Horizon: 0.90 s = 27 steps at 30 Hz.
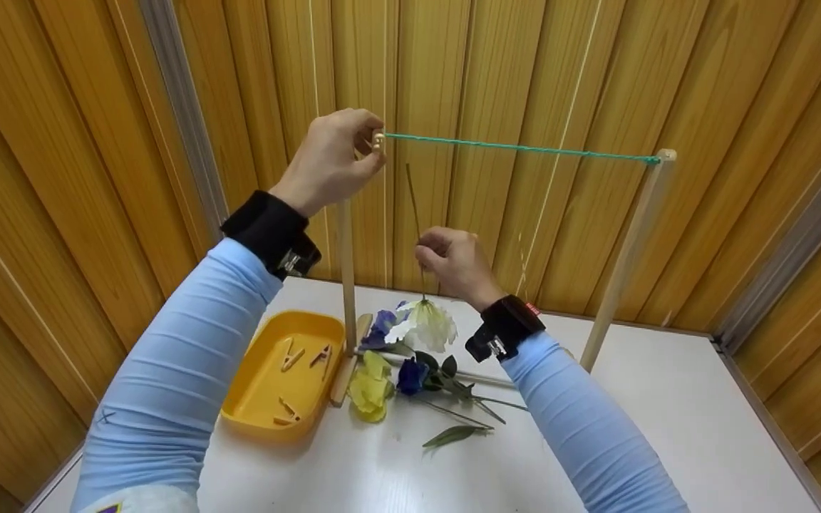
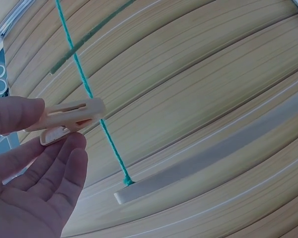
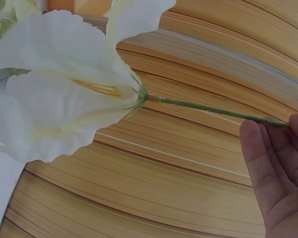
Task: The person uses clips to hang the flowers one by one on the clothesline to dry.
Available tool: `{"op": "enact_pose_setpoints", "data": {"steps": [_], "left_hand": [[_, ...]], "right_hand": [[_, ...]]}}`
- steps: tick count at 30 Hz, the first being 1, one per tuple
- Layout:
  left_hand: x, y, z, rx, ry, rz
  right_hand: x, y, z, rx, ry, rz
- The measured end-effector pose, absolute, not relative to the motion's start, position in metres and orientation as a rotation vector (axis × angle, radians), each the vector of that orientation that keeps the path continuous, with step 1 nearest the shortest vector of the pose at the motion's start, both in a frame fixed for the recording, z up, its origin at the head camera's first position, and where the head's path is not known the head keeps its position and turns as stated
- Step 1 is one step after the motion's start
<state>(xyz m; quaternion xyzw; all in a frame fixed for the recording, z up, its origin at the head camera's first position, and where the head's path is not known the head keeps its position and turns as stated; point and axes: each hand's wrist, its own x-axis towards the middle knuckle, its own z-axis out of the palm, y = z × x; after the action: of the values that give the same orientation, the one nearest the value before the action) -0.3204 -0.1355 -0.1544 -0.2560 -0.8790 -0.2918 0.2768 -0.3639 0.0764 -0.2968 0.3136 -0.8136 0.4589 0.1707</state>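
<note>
Near the left end of the green string, my left hand pinches a wooden clothespin between thumb and fingers. In the left wrist view the string runs behind the clothespin's tip; whether the tip grips it I cannot tell. Lower down and to the right, my right hand pinches the thin green stem of a white artificial flower. The bloom hangs head down, its stem rising above my fingers, below the string. In the right wrist view the petals spread at the left.
Two wooden posts carry the string. A yellow tray with three clothespins stands at left. On the white table lie a yellow flower, a blue flower, a purple flower and leafy stems. Wood-panelled walls enclose the table.
</note>
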Motion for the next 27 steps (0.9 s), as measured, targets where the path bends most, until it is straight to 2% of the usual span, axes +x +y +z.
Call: {"op": "enact_pose_setpoints", "data": {"steps": [14,27], "left_hand": [[-0.324,-0.132,-0.107,-0.603,-2.425,-0.755],[-0.345,-0.137,-0.113,-0.524,-2.437,-0.87]], "right_hand": [[-0.373,0.07,-0.254,0.81,-2.386,1.259],[-0.381,0.054,-0.256,0.815,-2.328,1.353]]}}
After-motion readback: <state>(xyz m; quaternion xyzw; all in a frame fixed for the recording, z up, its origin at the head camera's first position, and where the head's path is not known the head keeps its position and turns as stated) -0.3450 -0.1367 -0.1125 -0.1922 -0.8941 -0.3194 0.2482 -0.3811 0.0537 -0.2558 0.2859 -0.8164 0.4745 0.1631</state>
